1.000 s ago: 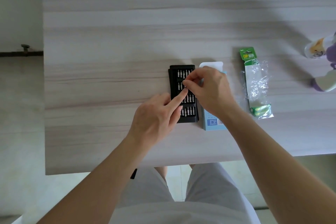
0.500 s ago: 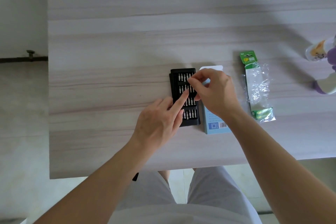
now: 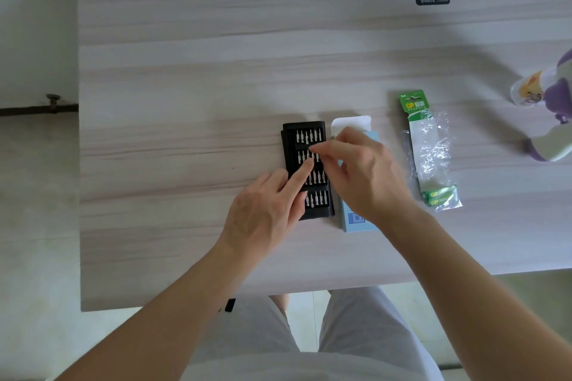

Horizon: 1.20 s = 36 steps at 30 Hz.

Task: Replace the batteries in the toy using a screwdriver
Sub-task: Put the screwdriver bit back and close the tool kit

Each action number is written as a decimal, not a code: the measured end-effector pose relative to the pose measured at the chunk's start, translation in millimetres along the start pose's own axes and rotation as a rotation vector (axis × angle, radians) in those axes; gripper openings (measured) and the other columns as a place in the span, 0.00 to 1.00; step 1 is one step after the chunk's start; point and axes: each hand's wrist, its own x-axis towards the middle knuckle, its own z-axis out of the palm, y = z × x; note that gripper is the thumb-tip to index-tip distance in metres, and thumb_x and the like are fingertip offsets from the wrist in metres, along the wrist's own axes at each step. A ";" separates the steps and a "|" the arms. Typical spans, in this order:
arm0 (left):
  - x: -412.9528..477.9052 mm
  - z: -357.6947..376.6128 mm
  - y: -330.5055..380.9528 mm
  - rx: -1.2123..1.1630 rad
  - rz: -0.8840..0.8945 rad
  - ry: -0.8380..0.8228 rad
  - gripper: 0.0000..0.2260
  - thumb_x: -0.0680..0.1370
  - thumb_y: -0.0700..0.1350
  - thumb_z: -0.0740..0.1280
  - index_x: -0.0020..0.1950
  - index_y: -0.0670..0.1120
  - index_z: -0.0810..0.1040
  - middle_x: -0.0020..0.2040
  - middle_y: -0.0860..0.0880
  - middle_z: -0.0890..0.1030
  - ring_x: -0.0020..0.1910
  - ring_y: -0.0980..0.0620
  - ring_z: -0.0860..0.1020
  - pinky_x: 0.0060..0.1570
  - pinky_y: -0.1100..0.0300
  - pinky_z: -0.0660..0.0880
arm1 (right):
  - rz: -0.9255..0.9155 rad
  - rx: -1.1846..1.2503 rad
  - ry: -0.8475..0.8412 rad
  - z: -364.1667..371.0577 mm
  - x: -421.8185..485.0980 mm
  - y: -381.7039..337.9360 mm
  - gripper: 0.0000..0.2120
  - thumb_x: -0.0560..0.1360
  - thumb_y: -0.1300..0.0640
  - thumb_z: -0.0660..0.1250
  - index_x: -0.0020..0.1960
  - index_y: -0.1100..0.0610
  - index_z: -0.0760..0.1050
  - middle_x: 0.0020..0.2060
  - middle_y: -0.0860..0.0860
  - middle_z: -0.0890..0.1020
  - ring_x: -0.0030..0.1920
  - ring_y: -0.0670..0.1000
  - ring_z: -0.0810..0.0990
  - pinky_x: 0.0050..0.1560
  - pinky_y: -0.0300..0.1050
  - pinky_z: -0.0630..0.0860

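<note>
**Choosing a bit from the tray**

The black plastic bit tray (image 3: 291, 148) lies flat on the pale wood-grain counter (image 3: 185, 71), towards its front edge. The left hand (image 3: 266, 210) presses a straight forefinger on the tray's second row, likely steadying it. The right hand (image 3: 362, 176) pinches a small silver steel bit (image 3: 317, 158) in that row between thumb and forefinger. The bit looks light, stiff and slick, easy to drop, so it is best taken by its upper end and drawn straight up. A light blue cardboard box (image 3: 351, 219) lies just beside the tray, under the right hand. The green-topped clear battery pack (image 3: 428, 148) sits further right. The purple and white plastic toy (image 3: 554, 99) lies well apart at the counter's right edge, with nothing blocking it.
</note>
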 end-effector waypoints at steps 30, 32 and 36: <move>0.1 5.6 0.6 0.057 -0.022 0.080 0.19 0.79 0.48 0.61 0.70 0.49 0.77 0.37 0.50 0.74 0.34 0.49 0.74 0.29 0.55 0.73 | -0.212 -0.189 0.076 12.1 -11.5 6.2 0.16 0.77 0.56 0.61 0.60 0.51 0.83 0.38 0.52 0.77 0.29 0.56 0.76 0.20 0.44 0.71; 0.1 6.0 0.7 0.055 -0.022 0.083 0.19 0.80 0.48 0.60 0.70 0.48 0.77 0.37 0.49 0.74 0.34 0.49 0.74 0.29 0.54 0.73 | -0.215 -0.212 0.076 12.9 -13.1 5.8 0.15 0.77 0.56 0.62 0.59 0.51 0.83 0.37 0.52 0.77 0.30 0.56 0.76 0.20 0.43 0.69; -0.5 7.9 1.0 0.049 -0.024 0.090 0.19 0.80 0.47 0.60 0.70 0.49 0.77 0.37 0.49 0.75 0.33 0.48 0.74 0.28 0.54 0.73 | -0.213 -0.292 0.102 12.6 -19.6 4.5 0.12 0.78 0.53 0.65 0.59 0.50 0.83 0.37 0.50 0.76 0.32 0.53 0.74 0.23 0.39 0.62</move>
